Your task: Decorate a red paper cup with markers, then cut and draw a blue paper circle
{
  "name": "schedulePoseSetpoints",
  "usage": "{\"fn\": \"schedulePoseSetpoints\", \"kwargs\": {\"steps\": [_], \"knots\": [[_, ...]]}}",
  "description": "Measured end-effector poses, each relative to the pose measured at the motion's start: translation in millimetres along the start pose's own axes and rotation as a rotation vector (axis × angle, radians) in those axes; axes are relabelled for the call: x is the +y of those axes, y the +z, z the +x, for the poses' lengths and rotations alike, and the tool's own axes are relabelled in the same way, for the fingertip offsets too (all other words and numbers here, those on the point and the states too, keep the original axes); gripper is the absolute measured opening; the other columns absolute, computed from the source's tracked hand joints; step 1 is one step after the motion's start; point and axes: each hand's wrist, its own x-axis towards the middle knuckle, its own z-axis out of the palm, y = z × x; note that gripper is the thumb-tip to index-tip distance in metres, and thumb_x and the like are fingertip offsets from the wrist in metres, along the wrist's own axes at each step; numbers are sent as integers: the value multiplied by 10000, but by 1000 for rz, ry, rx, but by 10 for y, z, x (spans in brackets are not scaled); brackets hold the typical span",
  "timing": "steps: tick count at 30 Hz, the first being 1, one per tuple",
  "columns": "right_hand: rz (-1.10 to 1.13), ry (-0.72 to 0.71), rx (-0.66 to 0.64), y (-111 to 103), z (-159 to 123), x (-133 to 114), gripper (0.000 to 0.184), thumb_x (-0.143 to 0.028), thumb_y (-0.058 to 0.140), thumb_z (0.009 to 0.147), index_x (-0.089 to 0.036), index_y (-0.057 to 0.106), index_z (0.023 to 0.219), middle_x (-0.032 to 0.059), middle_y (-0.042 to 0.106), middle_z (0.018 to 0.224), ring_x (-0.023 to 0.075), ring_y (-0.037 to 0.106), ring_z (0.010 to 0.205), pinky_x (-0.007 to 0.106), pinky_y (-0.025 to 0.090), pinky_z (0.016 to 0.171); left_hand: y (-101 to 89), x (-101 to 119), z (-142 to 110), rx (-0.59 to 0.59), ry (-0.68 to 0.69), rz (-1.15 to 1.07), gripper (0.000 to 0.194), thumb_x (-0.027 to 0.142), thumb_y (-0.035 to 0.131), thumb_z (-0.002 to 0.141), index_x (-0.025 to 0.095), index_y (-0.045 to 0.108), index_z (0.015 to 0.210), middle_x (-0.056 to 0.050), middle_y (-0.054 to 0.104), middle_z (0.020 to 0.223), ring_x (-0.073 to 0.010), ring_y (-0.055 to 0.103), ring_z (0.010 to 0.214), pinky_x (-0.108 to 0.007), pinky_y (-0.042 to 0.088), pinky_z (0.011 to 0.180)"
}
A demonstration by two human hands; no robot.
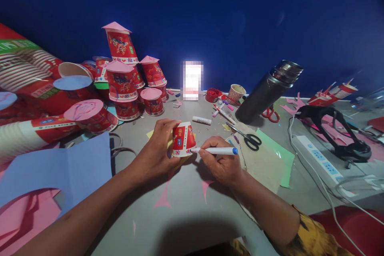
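Observation:
A red and white paper cup point(184, 140) is upside down, its wide rim low, at the middle of the grey table. My left hand point(163, 140) grips it from the left, fingers behind and thumb near the rim. In my right hand point(222, 162) is a white marker pen point(220, 151) with a blue end, pinched near its tip. The tip meets or nearly meets the right side of the cup's patterned rim. Yellow paper point(181, 163) shows partly under the cup and left hand. A white capped glue stick or marker point(202, 120) lies just behind.
Stacked red cups with pink paper tops point(121, 82) stand at the left, beside blue paper point(87, 168). Black-handled scissors point(252, 141), a dark flask point(264, 96) and loose markers point(225, 114) lie right of centre. A power strip point(319, 160) with cables is farther right.

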Motion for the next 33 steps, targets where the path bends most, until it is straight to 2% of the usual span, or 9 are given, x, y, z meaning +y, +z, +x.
{"fn": "schedulePoseSetpoints", "kwargs": {"steps": [5,15,26,33], "knots": [[29,-17,19,0,9,-5,108,-229,645,981,-234,675,877,10,728,775,164,683,676,284,564,659,-2,-5,-5,-18,-1,10,721,331,816,807,321,453,1430,-130,471,1406,-345,563,1327,-602,518,1147],[47,-65,43,4,6,-18,87,-167,660,959,-234,661,904,-1,726,778,157,689,688,268,545,654,-6,-6,-10,-6,18,36,825,242,809,770,328,432,1499,-137,465,1432,-371,539,1372,-611,499,1168],[10,-67,34,6,9,-24,104,-191,643,979,-229,661,884,6,729,770,154,685,675,264,528,632,-16,46,-1,-11,-13,56,769,320,831,786,268,490,1473,-152,489,1421,-385,547,1369,-611,509,1153],[17,-96,33,32,-7,-15,82,-188,653,976,-228,663,905,10,745,788,151,690,679,264,525,638,-16,53,-16,-28,-14,99,774,319,809,809,225,457,1491,-161,468,1411,-379,525,1380,-607,483,1174]]}}
